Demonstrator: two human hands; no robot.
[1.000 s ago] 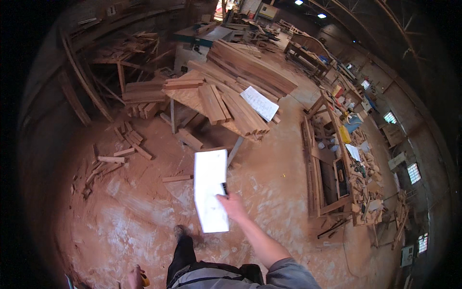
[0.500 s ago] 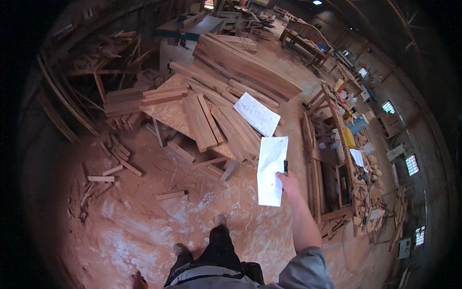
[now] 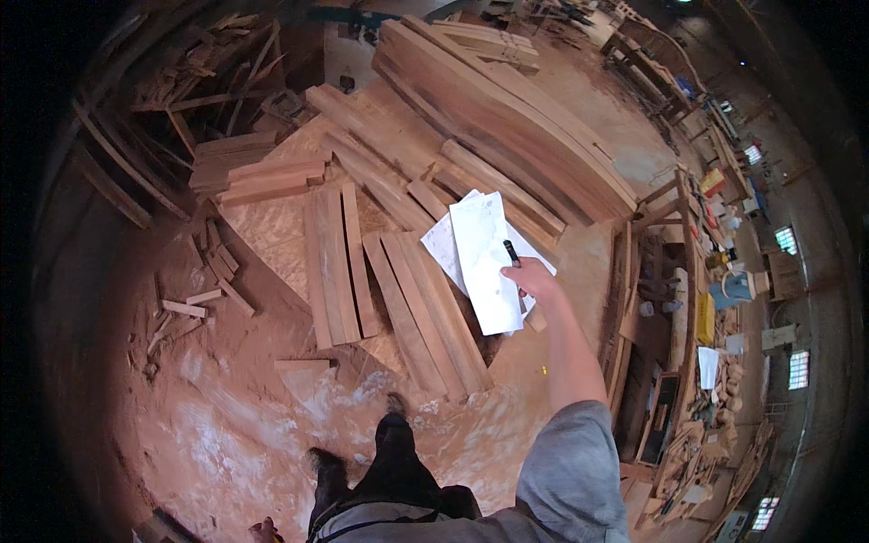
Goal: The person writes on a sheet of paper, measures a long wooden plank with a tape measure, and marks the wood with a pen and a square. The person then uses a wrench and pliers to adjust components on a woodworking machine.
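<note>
My right hand (image 3: 530, 277) grips a folded white sheet (image 3: 480, 226) and a black marker (image 3: 511, 253). The held sheet is over a second white paper (image 3: 440, 249), which shows beneath it among the planks (image 3: 416, 326) stacked on a board (image 3: 258, 235). Whether the two papers touch I cannot tell. At the lower edge, my left hand (image 3: 265, 532) is curled round a small yellow object, mostly cut off by the picture's edge.
Long thick boards (image 3: 507, 127) lie behind the planks. A cluttered workbench (image 3: 688, 253) with containers and offcuts runs along the right. Loose offcuts (image 3: 204, 303) lie on the dusty floor (image 3: 217, 425) at left, near a wooden rack (image 3: 181, 109) of scrap.
My right hand has carried the sheet forward and up over the paper on the pile. The wood pile now appears closer and larger. My left hand remains low at the edge.
</note>
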